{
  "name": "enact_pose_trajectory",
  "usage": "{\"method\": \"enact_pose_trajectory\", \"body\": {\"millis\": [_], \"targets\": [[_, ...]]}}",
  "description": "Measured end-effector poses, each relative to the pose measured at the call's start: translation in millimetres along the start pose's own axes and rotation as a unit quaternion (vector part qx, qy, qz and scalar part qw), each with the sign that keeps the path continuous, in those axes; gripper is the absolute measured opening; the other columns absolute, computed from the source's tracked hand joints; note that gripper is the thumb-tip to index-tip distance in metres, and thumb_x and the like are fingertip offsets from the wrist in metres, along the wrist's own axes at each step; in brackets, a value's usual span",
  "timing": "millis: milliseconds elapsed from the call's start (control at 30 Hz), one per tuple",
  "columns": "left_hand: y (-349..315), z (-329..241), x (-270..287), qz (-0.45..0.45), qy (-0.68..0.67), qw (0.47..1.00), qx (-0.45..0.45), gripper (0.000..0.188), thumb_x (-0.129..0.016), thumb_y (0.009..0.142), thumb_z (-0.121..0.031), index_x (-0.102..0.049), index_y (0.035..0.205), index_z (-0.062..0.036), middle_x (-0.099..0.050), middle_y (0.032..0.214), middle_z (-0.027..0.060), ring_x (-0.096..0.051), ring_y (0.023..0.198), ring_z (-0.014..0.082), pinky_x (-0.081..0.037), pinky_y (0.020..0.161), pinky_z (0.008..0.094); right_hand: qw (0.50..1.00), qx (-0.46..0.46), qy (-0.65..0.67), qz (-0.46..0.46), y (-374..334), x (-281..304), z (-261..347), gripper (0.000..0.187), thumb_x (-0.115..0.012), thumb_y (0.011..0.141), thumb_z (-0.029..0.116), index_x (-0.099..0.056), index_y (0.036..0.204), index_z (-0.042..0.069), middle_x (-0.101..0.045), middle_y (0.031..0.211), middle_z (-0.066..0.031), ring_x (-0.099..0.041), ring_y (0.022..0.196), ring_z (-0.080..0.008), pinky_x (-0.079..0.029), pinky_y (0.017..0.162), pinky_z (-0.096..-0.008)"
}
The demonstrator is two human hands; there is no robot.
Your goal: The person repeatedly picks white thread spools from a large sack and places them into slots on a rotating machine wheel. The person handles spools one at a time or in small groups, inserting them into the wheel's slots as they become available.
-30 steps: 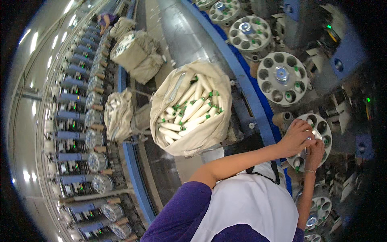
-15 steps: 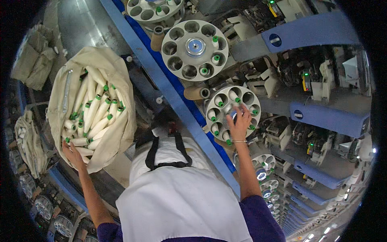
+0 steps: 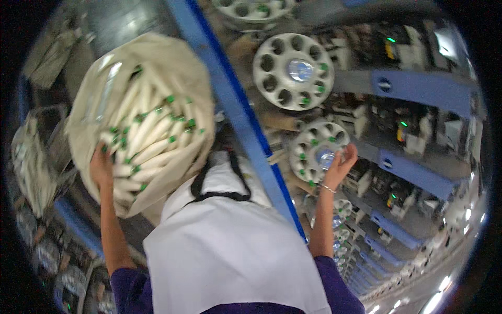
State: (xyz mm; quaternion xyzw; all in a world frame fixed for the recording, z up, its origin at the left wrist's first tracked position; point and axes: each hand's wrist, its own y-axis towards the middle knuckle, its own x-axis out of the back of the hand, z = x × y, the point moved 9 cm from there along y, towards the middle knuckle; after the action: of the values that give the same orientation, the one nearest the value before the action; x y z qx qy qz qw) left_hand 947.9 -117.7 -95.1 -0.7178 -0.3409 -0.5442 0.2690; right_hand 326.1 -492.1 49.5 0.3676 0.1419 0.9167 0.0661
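A cream cloth sack (image 3: 172, 63) hangs at my left, packed with white bobbins with green tips (image 3: 149, 138). My left hand (image 3: 102, 166) is pushed into the sack's lower left side, and its fingers are buried among the bobbins. My right hand (image 3: 342, 163) is raised with the fingers spread, and its fingertips touch the right rim of a round white magazine (image 3: 308, 152) with ring pockets, several of them holding green-tipped bobbins. A thin bracelet sits on that wrist. My white apron (image 3: 230, 251) fills the lower middle.
A blue rail (image 3: 235, 115) runs diagonally between the sack and the machine. A second round magazine (image 3: 293, 70) sits above, with mostly vacant pockets. Blue-and-grey machine units with green lights (image 3: 413, 157) line the right. Another filled sack (image 3: 31, 167) stands at far left.
The view has swung closer to the sack and the magazine. My left hand has gone deeper among the bobbins. My right hand has shifted from the magazine's face to its right rim.
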Motion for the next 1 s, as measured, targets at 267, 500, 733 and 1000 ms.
{"method": "enact_pose_trajectory", "body": {"millis": [267, 500, 733, 1000], "targets": [[123.5, 87.7, 94.5, -0.169, -0.112, 0.958, 0.202, 0.044, -0.054, 0.095, -0.039, -0.061, 0.125, -0.0073, -0.067, 0.111, 0.0146, -0.064, 0.101, 0.0288, -0.048, 0.085, 0.035, 0.861, 0.222, 0.395, 0.229, -17.3, -121.4, 331.6, 0.033, -0.051, 0.098, 0.019, -0.048, 0.127, 0.006, -0.051, 0.129, -0.0119, -0.052, 0.118, -0.0275, -0.031, 0.112, -0.0476], [76.8, 40.6, 66.0, -0.112, -0.004, 0.993, 0.04, 0.03, -0.062, 0.091, -0.026, -0.065, 0.114, -0.0077, -0.058, 0.09, 0.0114, -0.057, 0.084, 0.0271, -0.046, 0.075, 0.0373, 0.641, 0.156, 0.629, 0.412, -43.3, -111.8, 444.1, 0.029, -0.055, 0.094, 0.031, -0.051, 0.115, 0.011, -0.054, 0.11, -0.0077, -0.054, 0.105, -0.0245, -0.032, 0.102, -0.0471], [52.1, 47.3, 147.8, -0.29, -0.22, 0.929, 0.067, 0.018, -0.06, 0.094, -0.018, -0.061, 0.105, -0.0037, -0.057, 0.089, 0.0043, -0.058, 0.082, 0.0196, -0.047, 0.071, 0.0328, 0.577, 0.03, 0.603, 0.551, -65.5, -129.7, 475.6, 0.029, -0.058, 0.09, 0.043, -0.055, 0.103, 0.017, -0.057, 0.091, -0.0034, -0.055, 0.093, -0.0215, -0.033, 0.093, -0.0466], [8.1, -62.1, 119.0, 0.081, -0.154, 0.972, -0.155, 0.032, -0.072, 0.074, -0.004, -0.062, 0.104, -0.0064, -0.065, 0.099, 0.0093, -0.063, 0.091, 0.0275, -0.051, 0.079, 0.034, 0.606, 0.027, 0.553, 0.571, -68.8, -135.1, 483.6, 0.036, -0.062, 0.089, 0.044, -0.057, 0.111, 0.016, -0.059, 0.106, -0.0045, -0.055, 0.098, -0.0191, -0.036, 0.089, -0.0425]]}}
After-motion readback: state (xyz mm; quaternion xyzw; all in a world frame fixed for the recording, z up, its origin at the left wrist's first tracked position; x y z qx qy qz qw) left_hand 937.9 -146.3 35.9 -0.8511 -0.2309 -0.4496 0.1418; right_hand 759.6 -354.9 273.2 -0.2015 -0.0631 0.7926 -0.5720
